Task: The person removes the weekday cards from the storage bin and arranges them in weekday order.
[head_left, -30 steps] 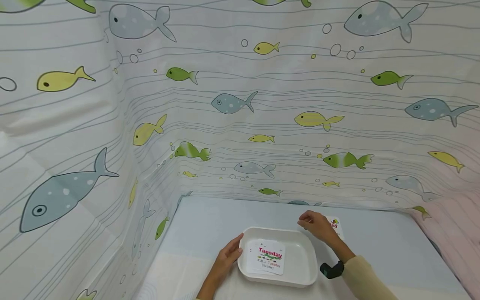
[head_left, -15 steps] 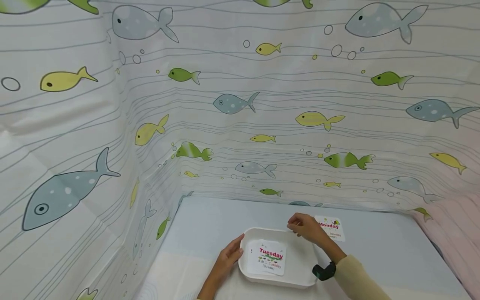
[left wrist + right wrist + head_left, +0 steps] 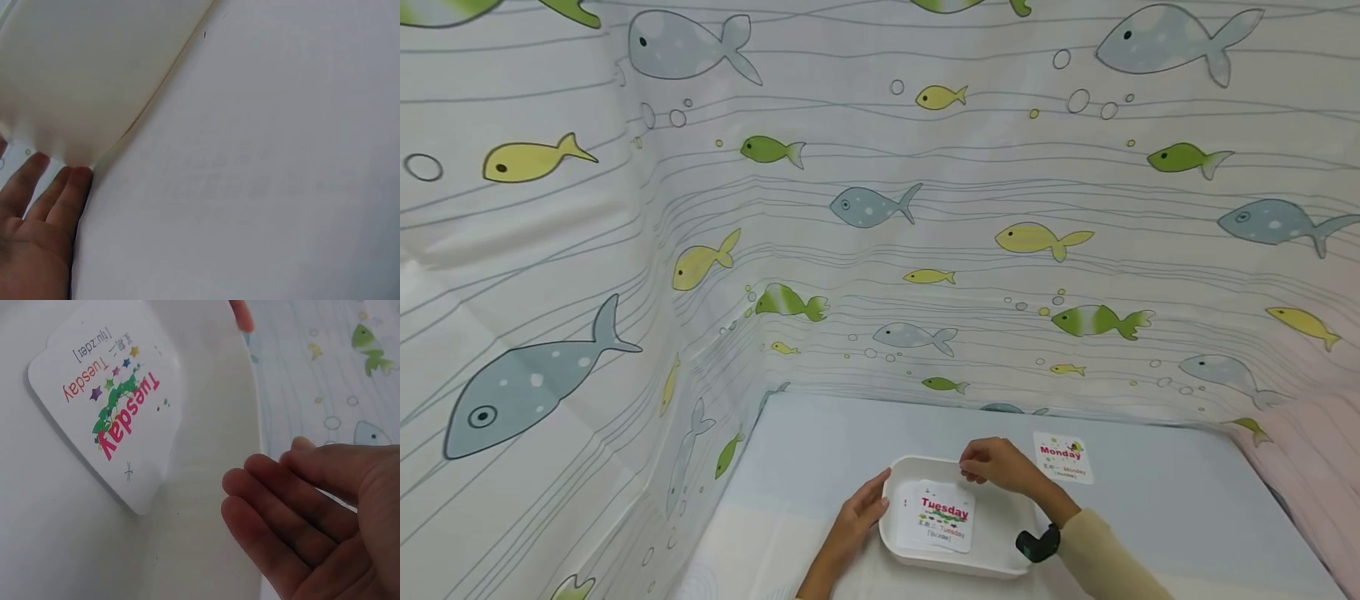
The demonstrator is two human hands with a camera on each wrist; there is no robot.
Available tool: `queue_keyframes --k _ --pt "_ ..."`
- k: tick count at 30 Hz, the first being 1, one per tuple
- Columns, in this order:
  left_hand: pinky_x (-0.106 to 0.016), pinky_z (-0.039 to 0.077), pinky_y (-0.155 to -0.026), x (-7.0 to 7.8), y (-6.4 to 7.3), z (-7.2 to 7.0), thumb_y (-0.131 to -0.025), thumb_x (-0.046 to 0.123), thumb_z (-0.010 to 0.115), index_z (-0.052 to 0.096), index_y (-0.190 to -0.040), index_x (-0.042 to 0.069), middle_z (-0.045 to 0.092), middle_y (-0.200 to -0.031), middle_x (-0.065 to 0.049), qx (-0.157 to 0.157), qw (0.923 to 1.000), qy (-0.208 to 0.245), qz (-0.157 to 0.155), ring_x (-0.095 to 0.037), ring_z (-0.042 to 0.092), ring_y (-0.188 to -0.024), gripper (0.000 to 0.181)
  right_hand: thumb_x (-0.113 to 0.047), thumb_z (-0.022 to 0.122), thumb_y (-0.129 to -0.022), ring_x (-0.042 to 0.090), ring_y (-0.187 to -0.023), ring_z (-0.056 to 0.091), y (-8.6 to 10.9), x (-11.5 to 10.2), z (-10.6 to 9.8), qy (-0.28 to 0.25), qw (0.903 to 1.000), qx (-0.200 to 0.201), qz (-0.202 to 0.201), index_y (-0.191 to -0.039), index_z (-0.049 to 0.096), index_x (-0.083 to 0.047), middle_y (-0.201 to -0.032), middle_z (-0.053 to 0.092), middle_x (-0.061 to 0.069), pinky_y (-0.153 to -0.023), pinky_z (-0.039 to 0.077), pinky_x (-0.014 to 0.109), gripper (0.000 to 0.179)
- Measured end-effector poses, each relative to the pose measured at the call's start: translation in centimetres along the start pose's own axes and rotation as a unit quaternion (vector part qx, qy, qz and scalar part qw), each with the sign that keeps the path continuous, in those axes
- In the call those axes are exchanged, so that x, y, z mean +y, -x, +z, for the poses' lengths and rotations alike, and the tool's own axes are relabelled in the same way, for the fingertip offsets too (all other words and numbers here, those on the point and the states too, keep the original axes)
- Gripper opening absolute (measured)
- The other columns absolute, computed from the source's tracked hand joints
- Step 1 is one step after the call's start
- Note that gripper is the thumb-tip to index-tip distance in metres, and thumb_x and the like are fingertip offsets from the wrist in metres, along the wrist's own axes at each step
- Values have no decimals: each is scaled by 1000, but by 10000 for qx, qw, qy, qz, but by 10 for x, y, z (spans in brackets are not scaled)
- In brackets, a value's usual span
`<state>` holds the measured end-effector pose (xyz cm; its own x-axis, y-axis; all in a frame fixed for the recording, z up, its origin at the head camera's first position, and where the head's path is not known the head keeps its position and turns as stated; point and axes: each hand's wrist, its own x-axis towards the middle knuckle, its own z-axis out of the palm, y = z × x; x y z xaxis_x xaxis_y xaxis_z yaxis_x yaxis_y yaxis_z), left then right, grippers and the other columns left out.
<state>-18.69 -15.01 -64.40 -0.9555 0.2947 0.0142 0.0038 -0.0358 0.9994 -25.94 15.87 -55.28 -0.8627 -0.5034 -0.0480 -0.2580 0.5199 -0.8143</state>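
Note:
A white plastic tray sits on the table in the head view, with a small stack of cards in its left part. The top one is a Tuesday card, also legible in the right wrist view. Fingers of my left hand are straight against the tray's left side; the left wrist view shows the fingertips touching the tray wall. My right hand hovers over the far rim. Its fingers are loosely bent and hold nothing in the right wrist view. A Monday card lies on the table behind the right hand.
A pale blue and white cloth covers the table. Fish-printed curtains rise at the back and left. Pink cloth hangs on the right side. A black wrist device is on the right wrist.
My right hand has moved left and slightly down, from beside the Monday card to over the tray's far rim, uncovering that card. The left hand stays on the tray's side.

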Motion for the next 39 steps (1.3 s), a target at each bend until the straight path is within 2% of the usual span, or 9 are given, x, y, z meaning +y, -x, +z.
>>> queue_keyframes --k 4,9,19,26,35,39 --pt "-17 39 -112 0 -1 0 -105 20 52 38 -154 17 32 -162 -12 -37 10000 44 -17 -34 30 -150 52 -18 68 -96 21 -82 71 0 -1 2 323 9993 24 -196 -104 73 -3 -93 75 6 -70 61 25 19" --pt "-16 36 -113 1 0 0 -104 18 53 39 -154 18 31 -163 -10 -6 9999 107 -52 -32 27 -151 52 -23 69 -95 12 -87 70 -2 1 6 656 9973 133 -291 -105 75 -7 -97 75 -3 -76 61 26 20" --pt "-14 33 -113 2 2 0 -104 17 52 38 -154 17 26 -164 -10 -66 9999 142 -74 -31 19 -153 52 -21 70 -94 12 -91 70 -4 11 23 698 9973 76 -224 -107 76 -8 -101 76 -2 -79 62 29 20" --pt "-13 35 -112 3 1 0 -104 16 53 39 -154 17 29 -163 -10 -59 9998 187 -3 -30 23 -152 52 -19 70 -94 16 -93 72 -3 13 28 694 9974 -2 -183 -106 76 -7 -102 76 -1 -81 62 34 18" --pt "-16 35 -113 1 -1 -1 -103 19 54 40 -154 19 30 -163 -9 -8 9999 118 -86 -30 23 -152 52 -21 70 -93 9 -87 68 -2 17 33 836 9964 -41 -105 -105 76 -10 -101 76 -3 -76 60 28 17" --pt "-15 35 -113 0 -1 -1 -103 18 55 40 -153 18 30 -163 -9 -6 9998 176 -62 -30 23 -152 52 -22 70 -94 9 -88 69 -2 20 36 988 9950 -30 -112 -106 76 -12 -100 76 -4 -77 60 29 17"
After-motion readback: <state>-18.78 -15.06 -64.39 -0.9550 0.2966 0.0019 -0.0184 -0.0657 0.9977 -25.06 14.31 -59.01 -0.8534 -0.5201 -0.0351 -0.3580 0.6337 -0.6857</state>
